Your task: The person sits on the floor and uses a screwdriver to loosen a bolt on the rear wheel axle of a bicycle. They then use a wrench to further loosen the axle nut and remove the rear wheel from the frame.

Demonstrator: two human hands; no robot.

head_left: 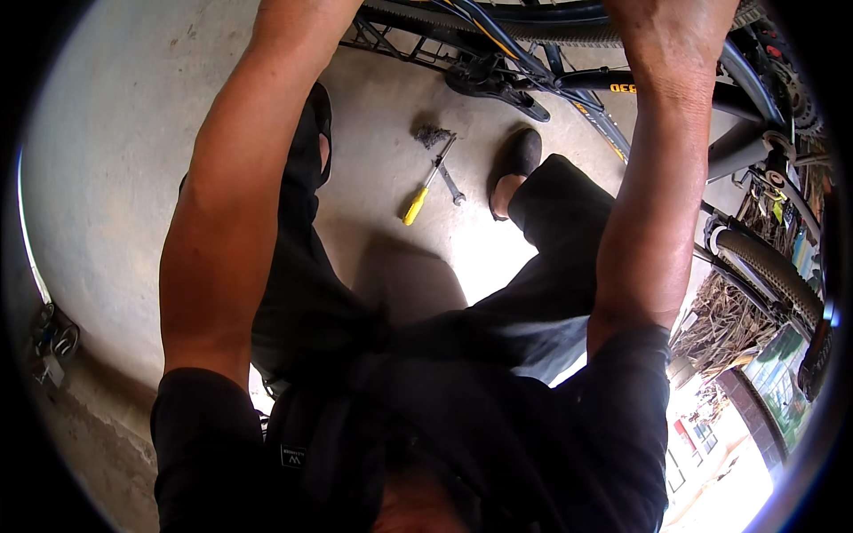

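Note:
A dark bicycle [577, 82] with orange accents spans the top of the head view. My left forearm [233, 169] reaches up past the upper edge, so the left hand lies out of the picture. Only the wrist and back of my right hand [673, 34] show, beside the bicycle's tyre [560, 34]. Its fingers are cut off, and whether it grips anything is hidden. On the floor between my feet, a screwdriver [415, 205] with a yellow handle lies across a metal wrench [451, 184]. A dark fuzzy clump [431, 136] sits by the screwdriver's tip.
My dark shoe [519, 153] stands right of the tools, close to the bicycle's pedal area. Another wheel [771, 265] is at the right, in front of a heap of dry sticks [724, 330]. At the far left, a small dark object [55, 336] rests near a floor edge.

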